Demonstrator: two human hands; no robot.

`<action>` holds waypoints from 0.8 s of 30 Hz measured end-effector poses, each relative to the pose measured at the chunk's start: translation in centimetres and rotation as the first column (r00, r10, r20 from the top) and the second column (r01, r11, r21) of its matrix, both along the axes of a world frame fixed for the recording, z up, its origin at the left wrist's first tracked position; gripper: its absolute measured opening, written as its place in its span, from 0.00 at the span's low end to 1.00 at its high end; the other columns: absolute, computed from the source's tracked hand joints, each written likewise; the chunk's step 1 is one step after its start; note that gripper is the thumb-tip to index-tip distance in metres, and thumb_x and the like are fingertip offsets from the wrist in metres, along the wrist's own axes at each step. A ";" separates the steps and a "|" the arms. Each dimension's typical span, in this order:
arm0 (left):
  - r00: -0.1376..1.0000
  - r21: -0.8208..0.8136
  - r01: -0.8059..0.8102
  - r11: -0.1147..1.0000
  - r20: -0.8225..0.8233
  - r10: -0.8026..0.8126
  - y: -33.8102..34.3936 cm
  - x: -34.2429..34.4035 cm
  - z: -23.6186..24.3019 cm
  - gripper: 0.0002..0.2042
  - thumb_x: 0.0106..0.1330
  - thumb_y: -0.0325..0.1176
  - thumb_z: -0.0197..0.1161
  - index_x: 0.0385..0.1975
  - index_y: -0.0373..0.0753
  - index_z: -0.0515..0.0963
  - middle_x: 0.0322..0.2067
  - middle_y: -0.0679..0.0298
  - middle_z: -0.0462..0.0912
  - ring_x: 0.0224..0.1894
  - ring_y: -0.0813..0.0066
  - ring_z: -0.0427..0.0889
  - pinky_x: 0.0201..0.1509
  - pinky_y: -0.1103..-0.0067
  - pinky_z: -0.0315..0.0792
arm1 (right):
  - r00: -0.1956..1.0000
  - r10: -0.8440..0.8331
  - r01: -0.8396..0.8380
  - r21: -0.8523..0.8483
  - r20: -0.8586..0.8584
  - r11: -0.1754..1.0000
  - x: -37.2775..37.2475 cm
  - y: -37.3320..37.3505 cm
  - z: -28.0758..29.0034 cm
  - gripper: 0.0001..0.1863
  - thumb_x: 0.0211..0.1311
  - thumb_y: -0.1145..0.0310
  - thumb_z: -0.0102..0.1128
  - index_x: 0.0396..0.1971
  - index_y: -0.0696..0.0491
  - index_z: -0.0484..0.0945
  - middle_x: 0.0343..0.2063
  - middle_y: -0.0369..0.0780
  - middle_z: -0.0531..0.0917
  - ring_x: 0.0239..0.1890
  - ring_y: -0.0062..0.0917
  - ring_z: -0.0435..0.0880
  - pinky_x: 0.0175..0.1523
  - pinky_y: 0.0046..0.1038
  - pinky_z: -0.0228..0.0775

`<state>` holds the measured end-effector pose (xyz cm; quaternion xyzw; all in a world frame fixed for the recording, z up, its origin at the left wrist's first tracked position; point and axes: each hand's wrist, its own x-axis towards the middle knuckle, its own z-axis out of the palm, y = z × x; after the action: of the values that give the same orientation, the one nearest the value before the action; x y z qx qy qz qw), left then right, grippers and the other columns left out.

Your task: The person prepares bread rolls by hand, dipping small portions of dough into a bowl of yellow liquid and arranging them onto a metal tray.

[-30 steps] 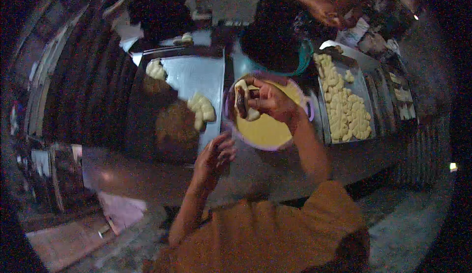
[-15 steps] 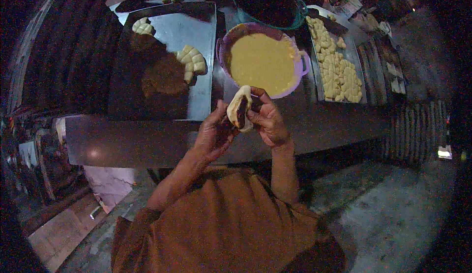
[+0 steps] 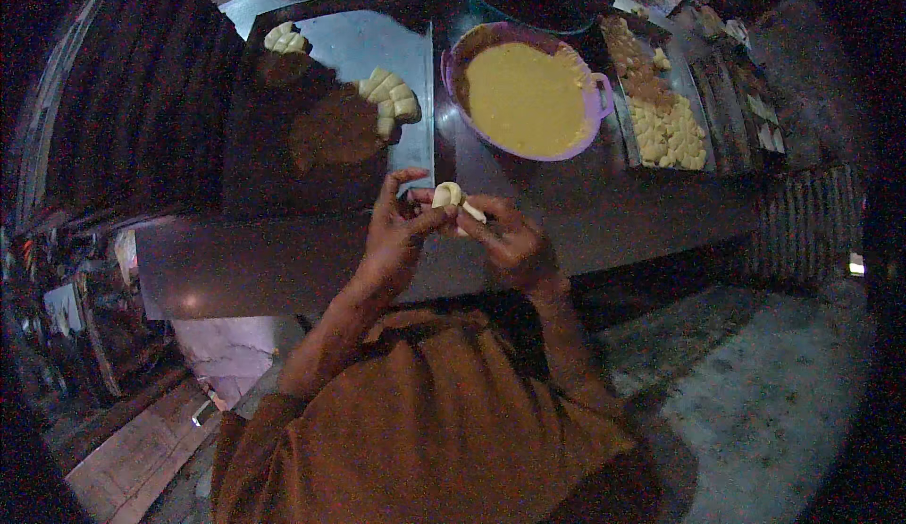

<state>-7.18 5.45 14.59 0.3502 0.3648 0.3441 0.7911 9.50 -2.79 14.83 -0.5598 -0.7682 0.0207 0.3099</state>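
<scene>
Pinching dough (image 3: 446,194) between left hand (image 3: 392,238) and right hand (image 3: 518,241), grip snug, filling (earlier exposed) hidden

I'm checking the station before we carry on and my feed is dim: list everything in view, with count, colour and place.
Dough piece: one, pale cream, between both hands
Basin: one, purple, beyond the hands
Mixture: one mass, yellow, in the basin
Left tray: one, metallic grey, left of the basin
Dough clusters: two, pale, on the left tray
Right tray: one, grey, right of the basin
Dough pieces: many, pale yellow, on the right tray
Table: one, dark, under these
Floor: grey, lower right
Background: too dark to itemise fully
Shirt: one, brown, lower centre
Left hand: one, bare, at the dough piece
Right hand: one, bare, opposite
</scene>
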 end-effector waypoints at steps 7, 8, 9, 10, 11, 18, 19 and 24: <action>0.964 0.293 0.228 0.929 -0.199 -0.174 0.6 -4.0 2.7 0.36 0.53 0.16 0.62 0.63 0.42 0.56 0.32 0.63 0.77 0.36 0.76 0.77 0.44 0.78 0.72 | 0.954 -0.014 -0.054 -0.219 -0.299 0.974 -1.8 2.0 2.9 0.15 0.45 0.77 0.64 0.37 0.53 0.80 0.32 0.40 0.79 0.36 0.30 0.81 0.36 0.28 0.76; 0.951 0.288 0.278 0.916 -0.214 -0.222 1.0 -4.4 3.2 0.35 0.55 0.18 0.63 0.63 0.42 0.57 0.31 0.64 0.78 0.36 0.76 0.77 0.44 0.78 0.72 | 0.937 0.011 -0.099 -0.236 -0.348 0.967 -1.9 2.6 3.0 0.14 0.45 0.77 0.65 0.36 0.53 0.79 0.29 0.39 0.79 0.34 0.30 0.81 0.36 0.28 0.75; 0.939 0.280 0.322 0.905 -0.219 -0.266 1.4 -4.6 3.7 0.34 0.56 0.19 0.63 0.63 0.42 0.57 0.31 0.64 0.78 0.36 0.77 0.77 0.44 0.78 0.71 | 0.938 0.117 -0.198 -0.228 -0.327 0.953 -1.2 3.5 2.8 0.14 0.44 0.76 0.66 0.35 0.52 0.79 0.28 0.38 0.78 0.33 0.30 0.80 0.35 0.28 0.74; 0.924 0.271 0.366 0.891 -0.224 -0.311 1.7 -4.9 4.0 0.33 0.58 0.21 0.63 0.63 0.43 0.58 0.31 0.64 0.78 0.36 0.77 0.77 0.44 0.79 0.71 | 0.927 0.221 -0.295 -0.223 -0.304 0.929 -0.7 4.1 2.6 0.14 0.44 0.76 0.67 0.34 0.52 0.79 0.27 0.38 0.78 0.32 0.30 0.80 0.34 0.28 0.73; 0.940 0.235 0.321 0.918 -0.199 -0.277 1.8 -5.1 4.0 0.29 0.59 0.25 0.63 0.61 0.41 0.60 0.32 0.65 0.78 0.36 0.77 0.77 0.44 0.79 0.71 | 0.933 0.228 -0.290 -0.204 -0.278 0.935 -0.7 4.1 2.7 0.13 0.44 0.76 0.67 0.33 0.52 0.79 0.27 0.37 0.78 0.32 0.30 0.80 0.33 0.29 0.72; 0.934 -0.166 0.357 0.919 0.055 -0.353 3.6 -6.3 -0.5 0.18 0.66 0.39 0.61 0.49 0.35 0.72 0.38 0.64 0.80 0.39 0.76 0.78 0.46 0.79 0.72 | 0.991 0.121 -0.123 -0.024 -0.059 0.992 -2.9 3.5 3.2 0.16 0.46 0.78 0.65 0.39 0.51 0.81 0.30 0.37 0.80 0.33 0.30 0.81 0.36 0.30 0.75; 0.935 -0.173 0.355 0.919 0.079 -0.346 3.4 -6.1 -0.8 0.17 0.65 0.40 0.61 0.48 0.34 0.73 0.40 0.63 0.80 0.39 0.76 0.79 0.47 0.78 0.73 | 0.996 0.087 -0.087 0.001 -0.021 0.996 -3.7 3.5 3.2 0.18 0.46 0.79 0.65 0.40 0.51 0.81 0.31 0.38 0.81 0.33 0.30 0.82 0.37 0.30 0.76; 0.962 -0.346 0.184 0.920 0.255 -0.096 2.2 -5.2 -1.5 0.17 0.65 0.37 0.62 0.48 0.35 0.73 0.41 0.62 0.80 0.42 0.74 0.80 0.49 0.77 0.74 | 0.956 -0.189 0.212 0.084 -0.225 0.974 -8.6 3.2 3.5 0.20 0.47 0.79 0.65 0.44 0.53 0.80 0.36 0.41 0.82 0.39 0.31 0.83 0.44 0.31 0.78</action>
<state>-12.42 7.69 13.06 0.1791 0.3009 0.2510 0.9024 0.85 0.38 18.31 -0.6121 -0.6692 0.0085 0.4213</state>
